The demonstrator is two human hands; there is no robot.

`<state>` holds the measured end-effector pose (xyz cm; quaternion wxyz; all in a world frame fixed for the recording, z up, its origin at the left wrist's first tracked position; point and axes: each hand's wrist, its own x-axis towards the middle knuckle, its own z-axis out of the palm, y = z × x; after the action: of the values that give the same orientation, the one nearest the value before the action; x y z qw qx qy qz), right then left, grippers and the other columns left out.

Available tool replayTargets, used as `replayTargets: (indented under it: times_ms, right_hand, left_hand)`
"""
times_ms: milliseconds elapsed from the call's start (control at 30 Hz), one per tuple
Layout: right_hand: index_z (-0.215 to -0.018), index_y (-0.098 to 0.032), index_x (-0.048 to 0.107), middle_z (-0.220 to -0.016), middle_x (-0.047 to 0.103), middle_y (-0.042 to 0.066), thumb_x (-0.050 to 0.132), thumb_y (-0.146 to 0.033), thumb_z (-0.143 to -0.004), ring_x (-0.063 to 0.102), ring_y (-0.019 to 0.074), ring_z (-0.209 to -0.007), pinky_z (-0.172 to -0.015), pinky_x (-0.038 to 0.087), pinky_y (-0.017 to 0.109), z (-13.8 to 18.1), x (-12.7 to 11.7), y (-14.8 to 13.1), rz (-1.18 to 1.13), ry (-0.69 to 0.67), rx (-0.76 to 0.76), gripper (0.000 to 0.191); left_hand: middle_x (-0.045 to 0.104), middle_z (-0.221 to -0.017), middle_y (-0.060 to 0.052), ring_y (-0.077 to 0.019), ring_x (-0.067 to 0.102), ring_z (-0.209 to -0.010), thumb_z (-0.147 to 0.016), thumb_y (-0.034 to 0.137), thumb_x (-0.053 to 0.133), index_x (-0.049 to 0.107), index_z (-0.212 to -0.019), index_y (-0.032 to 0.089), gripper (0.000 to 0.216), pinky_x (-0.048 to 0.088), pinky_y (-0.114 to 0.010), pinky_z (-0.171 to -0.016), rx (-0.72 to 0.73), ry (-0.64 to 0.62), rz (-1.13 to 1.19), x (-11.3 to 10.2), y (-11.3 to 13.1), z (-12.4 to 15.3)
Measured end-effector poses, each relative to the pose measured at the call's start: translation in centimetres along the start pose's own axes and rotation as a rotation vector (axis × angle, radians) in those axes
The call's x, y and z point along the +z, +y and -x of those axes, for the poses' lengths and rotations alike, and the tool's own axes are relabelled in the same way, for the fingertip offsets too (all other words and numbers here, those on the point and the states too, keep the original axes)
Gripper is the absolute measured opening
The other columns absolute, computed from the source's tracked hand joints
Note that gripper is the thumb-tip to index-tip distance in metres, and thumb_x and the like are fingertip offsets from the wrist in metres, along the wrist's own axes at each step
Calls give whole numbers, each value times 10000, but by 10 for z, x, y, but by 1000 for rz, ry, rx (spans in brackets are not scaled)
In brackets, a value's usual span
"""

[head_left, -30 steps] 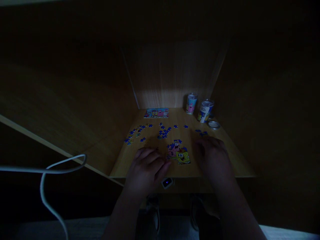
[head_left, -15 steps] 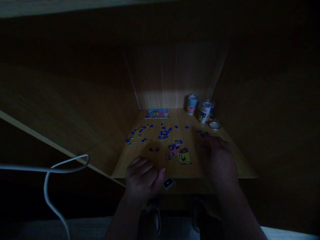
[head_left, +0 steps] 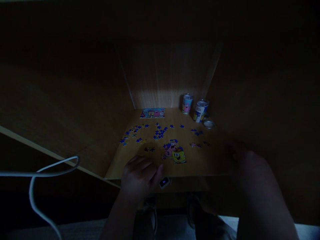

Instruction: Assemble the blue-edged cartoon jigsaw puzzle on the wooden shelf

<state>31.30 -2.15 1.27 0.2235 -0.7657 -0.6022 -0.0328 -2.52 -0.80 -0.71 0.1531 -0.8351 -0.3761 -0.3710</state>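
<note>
A partly joined jigsaw puzzle [head_left: 178, 156], with a yellow sponge character and a pink starfish character, lies near the front of the wooden board. Just left of it, my left hand [head_left: 141, 173] rests at the board's front edge in a loose fist, thumb stuck out; nothing shows in it. My right hand [head_left: 246, 163] is over the right side, away from the puzzle, dark and smeared, its fingers hard to make out. Between that hand and the puzzle lie pink puzzle pieces [head_left: 195, 145]. Blue puzzle pieces [head_left: 160, 133] are grouped behind the puzzle.
At the back stand a picture card [head_left: 152, 113], a pink-and-blue can [head_left: 187, 104] and a second can [head_left: 200, 111], with a round lid [head_left: 208, 124] in front. More loose pieces [head_left: 135, 130] lie left. Wooden walls enclose the board. A white cable [head_left: 37, 206] hangs at left.
My right hand has moved right, away from the pieces beside the puzzle, uncovering the pink ones. The view has shifted slightly; my left hand keeps its place at the edge.
</note>
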Motion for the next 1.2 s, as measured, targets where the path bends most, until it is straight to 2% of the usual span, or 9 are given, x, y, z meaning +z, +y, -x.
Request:
replayTargets:
  times_ms: [100,267,433,533,700,867,967,1100,1200]
  right_hand:
    - [-1248,-244,797,-966,826,155,536,-302,-1014,730,300,-669,-610,489,420,1,7,1,35,-19,-71,356]
    - [-1329,-234,777,-1211,808,164,526,-191,-1005,781,316,-961,-799,587,434,-4,31,-14,-30,-41,-207,412]
    - [-1138,-254,815,-1093,791,153,569,-372,-1086,741,319,-974,-843,565,446,-10,45,-30,-12,-2,-265,277]
    - [-1038,-255,804,-1073,782,146,594,-454,-1095,730,317,-945,-831,542,444,-10,46,-35,-13,-9,-255,295]
    - [-1003,-231,763,-1056,786,149,628,-451,-1076,735,318,-935,-801,519,432,-9,43,-37,-38,-34,-210,268]
    - [-958,-246,750,-960,821,91,657,-382,-1030,766,280,-855,-734,501,377,-10,35,-40,-214,-180,-124,180]
    - [-958,-261,753,-921,836,61,656,-364,-1007,780,261,-808,-689,498,353,-10,30,-44,-344,-220,-96,150]
    - [-1202,-279,789,-1117,863,68,656,-414,-1006,816,265,-955,-814,579,371,-9,25,-51,-569,-234,-87,272]
    - [-1165,-305,821,-1181,858,55,645,-446,-1015,811,269,-1048,-917,592,402,-6,24,-57,-661,-290,-85,272]
  left_hand:
    - [540,-588,24,-160,527,-562,-1056,195,641,538,-631,231,439,424,-367,-600,7,-34,23,-1,0,0]
    - [540,-586,25,-156,519,-551,-1038,184,649,544,-625,235,430,406,-367,-579,1,-28,34,-1,0,1]
    - [536,-581,25,-151,513,-543,-1055,196,630,521,-625,238,446,406,-365,-580,-3,-32,28,-1,0,0]
    - [539,-579,25,-148,509,-537,-1058,195,625,511,-621,236,454,410,-367,-582,1,-25,22,-2,1,0]
    - [534,-579,28,-151,514,-545,-1052,196,636,513,-619,231,452,412,-375,-590,-7,-27,30,-1,1,2]
    - [537,-583,25,-152,514,-548,-1051,190,637,516,-618,228,451,396,-376,-588,-3,-22,25,-1,1,2]
    - [525,-573,26,-150,510,-544,-1054,193,642,514,-614,226,459,403,-369,-592,3,-7,22,-1,1,1]
    - [533,-582,28,-149,517,-551,-1055,196,652,525,-625,222,450,396,-367,-600,1,-15,8,0,0,2]
    - [533,-580,28,-149,524,-556,-1061,201,648,524,-624,220,454,390,-361,-611,-5,-15,5,1,0,4]
